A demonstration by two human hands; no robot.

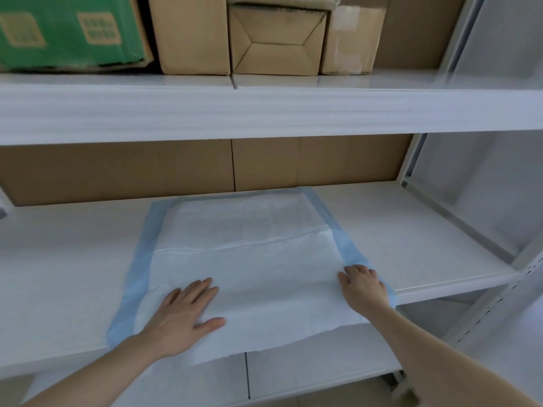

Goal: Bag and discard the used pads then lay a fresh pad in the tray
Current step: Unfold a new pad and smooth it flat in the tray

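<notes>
We see the pad (244, 277), white with a blue border, spread on the white shelf (411, 239), its near edge hanging a little over the shelf's front. Our left hand (183, 315) lies flat on the pad's near left part, fingers straight and spread, holding nothing, while our right hand (363, 286) rests on the pad's right blue border near the front corner, fingers bent down onto it; we cannot tell whether they pinch it. Above, another shelf carries cardboard boxes (191, 33) and a green box (67, 27).

Storeroom: white metal shelving (264, 113), stacked cardboard boxes (191, 33).
</notes>
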